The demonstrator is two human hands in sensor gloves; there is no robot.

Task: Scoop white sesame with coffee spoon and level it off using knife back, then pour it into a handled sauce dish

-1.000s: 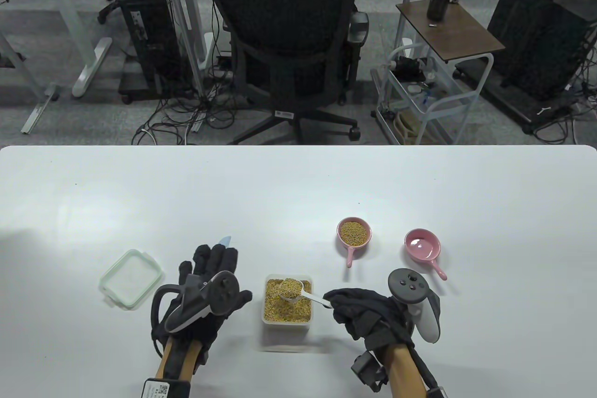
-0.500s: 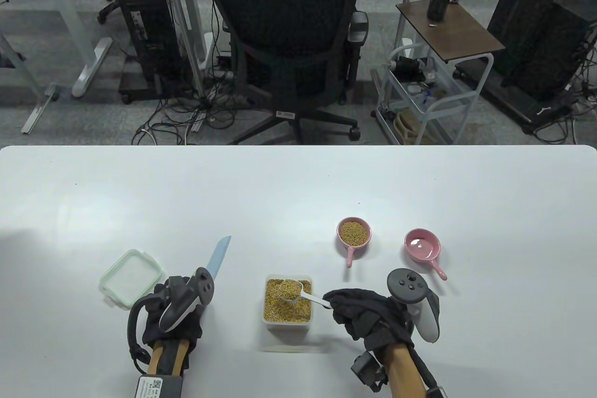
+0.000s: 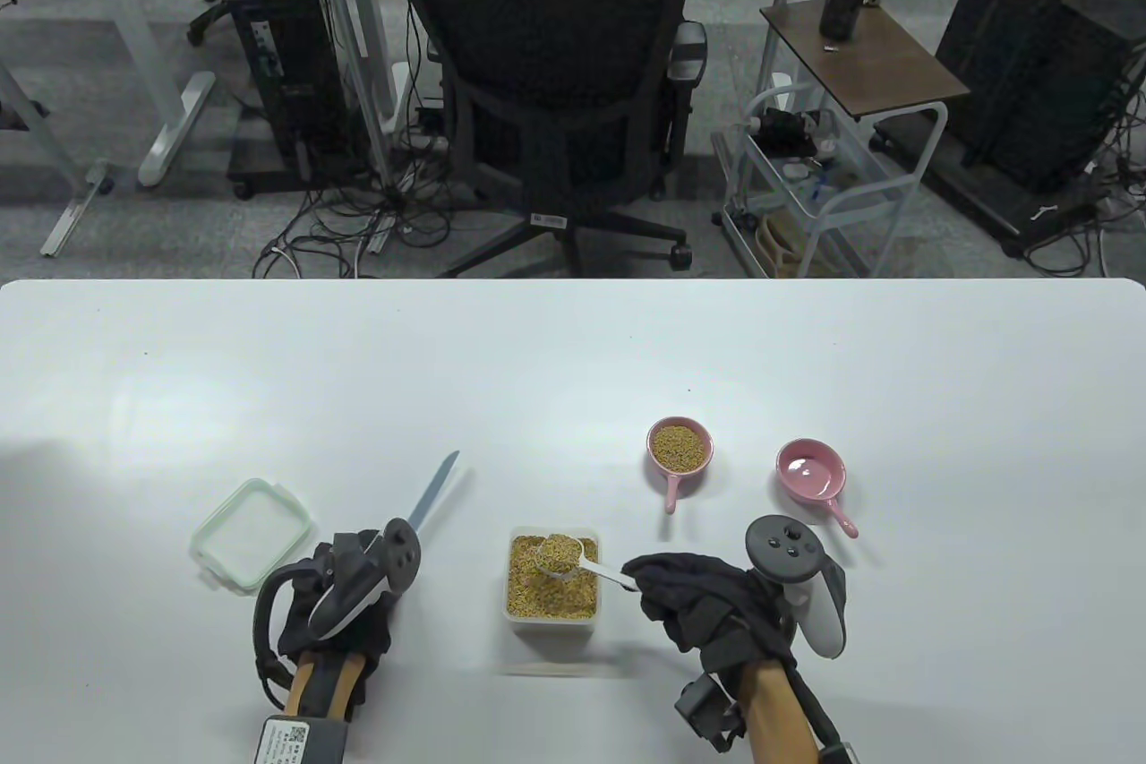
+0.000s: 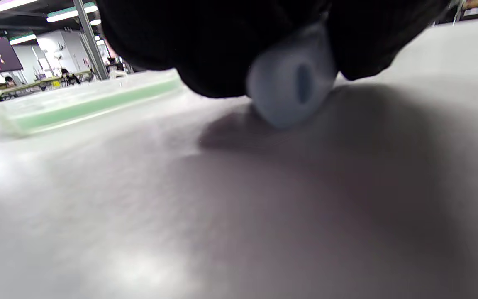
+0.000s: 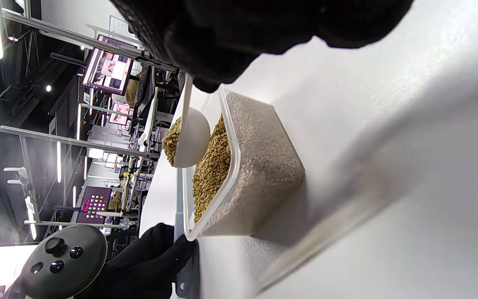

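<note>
Levelling is the step in hand, by my reading. Left of everything lies a green-rimmed lid (image 3: 252, 536); beside it the left hand (image 3: 333, 598) grips the knife (image 3: 432, 488) by its handle, blade pointing away over the table. Next comes the sesame container (image 3: 552, 576), with the coffee spoon (image 3: 561, 553) heaped above it, its handle pinched by the right hand (image 3: 707, 598). The knife back must now cross to the spoon's rim and sweep flat. Farther right stand a filled sauce dish (image 3: 680, 448) and an empty sauce dish (image 3: 811, 472). A label at the left wrist shows what seems a QR code; no words are legible.
</note>
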